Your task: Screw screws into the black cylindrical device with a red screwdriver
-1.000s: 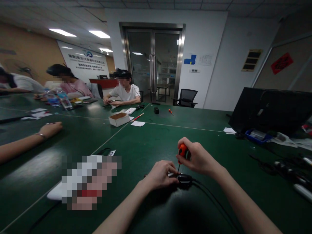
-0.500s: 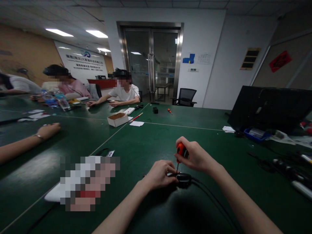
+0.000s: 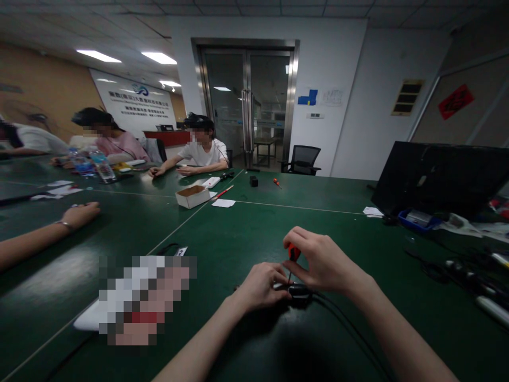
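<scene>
My right hand [image 3: 318, 260] is wrapped round the red handle of a screwdriver [image 3: 293, 251], held nearly upright above the left end of the black device [image 3: 300, 292]; I can't tell whether the tip touches it. My left hand [image 3: 265, 285] grips the device from its left, thumb and fingertips closed on that end. The device sits low on the green table [image 3: 222, 239], and a dark cable [image 3: 345, 318] trails from its right end. Well beyond the device lies a smaller orange-handled screwdriver [image 3: 277, 182].

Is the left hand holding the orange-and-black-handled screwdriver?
No, the right hand grips that screwdriver; the left hand is low beside it.
</scene>
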Demonstrator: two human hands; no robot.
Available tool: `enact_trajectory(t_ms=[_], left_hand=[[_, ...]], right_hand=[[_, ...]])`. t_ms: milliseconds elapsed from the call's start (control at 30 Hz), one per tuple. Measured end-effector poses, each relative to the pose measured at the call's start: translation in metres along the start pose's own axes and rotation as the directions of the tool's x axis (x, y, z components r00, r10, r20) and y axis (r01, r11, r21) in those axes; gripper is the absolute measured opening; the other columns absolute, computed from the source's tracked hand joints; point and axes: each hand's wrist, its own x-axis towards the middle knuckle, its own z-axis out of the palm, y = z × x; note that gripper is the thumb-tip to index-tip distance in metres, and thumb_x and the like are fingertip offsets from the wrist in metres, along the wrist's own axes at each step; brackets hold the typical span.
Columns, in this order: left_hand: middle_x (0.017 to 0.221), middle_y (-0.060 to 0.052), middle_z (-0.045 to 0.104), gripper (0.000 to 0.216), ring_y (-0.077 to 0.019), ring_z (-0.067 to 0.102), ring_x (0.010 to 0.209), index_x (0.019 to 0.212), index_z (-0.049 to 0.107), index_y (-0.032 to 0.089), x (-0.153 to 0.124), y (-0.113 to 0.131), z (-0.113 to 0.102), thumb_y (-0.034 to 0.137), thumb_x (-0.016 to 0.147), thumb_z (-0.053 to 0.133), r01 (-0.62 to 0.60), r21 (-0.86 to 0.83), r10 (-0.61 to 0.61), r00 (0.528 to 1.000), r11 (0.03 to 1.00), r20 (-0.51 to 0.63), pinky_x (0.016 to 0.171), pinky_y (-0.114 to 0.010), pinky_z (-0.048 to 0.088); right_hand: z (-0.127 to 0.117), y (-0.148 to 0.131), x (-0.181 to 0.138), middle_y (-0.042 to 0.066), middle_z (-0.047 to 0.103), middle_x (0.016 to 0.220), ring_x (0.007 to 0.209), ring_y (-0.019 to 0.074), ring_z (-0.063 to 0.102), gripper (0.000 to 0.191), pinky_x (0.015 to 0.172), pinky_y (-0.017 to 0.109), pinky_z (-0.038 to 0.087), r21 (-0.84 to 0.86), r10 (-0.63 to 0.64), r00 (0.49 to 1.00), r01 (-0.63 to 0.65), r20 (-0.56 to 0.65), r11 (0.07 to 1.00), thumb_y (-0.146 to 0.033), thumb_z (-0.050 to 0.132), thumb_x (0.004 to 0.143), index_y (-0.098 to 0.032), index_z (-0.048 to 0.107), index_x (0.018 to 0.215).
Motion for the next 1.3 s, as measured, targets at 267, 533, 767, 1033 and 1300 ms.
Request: enact_trajectory(t_ms=[267,533,767,1033,1300], left_hand=[[0.106,-0.001,0.075,0.014,-0.0214,0.067,0.096,0.099,0.083,0.027,-0.0004,-0.0006,0.0011,0.029,0.086,0.078,-0.008,0.006,0.008,1.0,1.0,-0.001,0.081,-0.026,0.047],[0.108,-0.002,0.075,0.012,-0.0216,0.067,0.097,0.094,0.083,0.025,0.0009,-0.0029,0.0022,0.025,0.084,0.078,-0.018,-0.017,0.018,1.0,1.0,-0.004,0.084,-0.027,0.048],[0.104,-0.003,0.075,0.011,-0.0209,0.067,0.093,0.092,0.083,0.024,0.0,0.0006,-0.0006,0.029,0.085,0.076,-0.012,0.009,0.012,1.0,1.0,-0.001,0.08,-0.026,0.047],[0.099,-0.001,0.074,0.011,-0.0201,0.066,0.09,0.093,0.083,0.026,0.0001,-0.0002,-0.0008,0.028,0.085,0.077,-0.026,0.022,0.026,1.0,0.999,-0.001,0.077,-0.026,0.046],[0.099,-0.002,0.075,0.014,-0.0199,0.066,0.088,0.097,0.084,0.027,0.0007,-0.0023,0.0009,0.032,0.085,0.078,-0.016,0.042,0.016,1.0,0.999,0.0,0.076,-0.026,0.045]], right_hand=[[-0.0065,-0.0067,-0.0001,0.005,0.069,0.096,0.074,0.0183,0.062,0.018,0.06,0.028,0.031,-0.13,0.087,0.994,-0.078,0.066,0.988,-0.02,0.065,0.091,-0.021,0.059,0.108],[-0.0091,-0.0094,-0.0022,0.005,0.066,0.098,0.08,0.0176,0.061,0.016,0.064,0.027,0.035,-0.075,0.024,0.998,-0.02,0.057,0.997,-0.023,0.068,0.089,-0.018,0.059,0.102],[-0.0072,-0.0073,-0.0027,0.005,0.067,0.101,0.073,0.0162,0.061,0.023,0.059,0.027,0.031,-0.102,0.075,0.995,-0.068,0.064,0.992,-0.014,0.062,0.089,-0.02,0.058,0.11],[-0.0079,-0.0079,-0.0003,0.004,0.067,0.09,0.077,0.0193,0.062,0.016,0.06,0.028,0.03,-0.213,0.094,0.994,-0.08,0.055,0.974,-0.029,0.071,0.09,-0.019,0.059,0.096],[-0.0115,-0.0049,-0.0035,0.004,0.068,0.101,0.074,0.0164,0.062,0.021,0.06,0.027,0.031,-0.126,0.096,0.991,-0.084,0.093,0.989,-0.015,0.064,0.09,-0.021,0.058,0.109]])
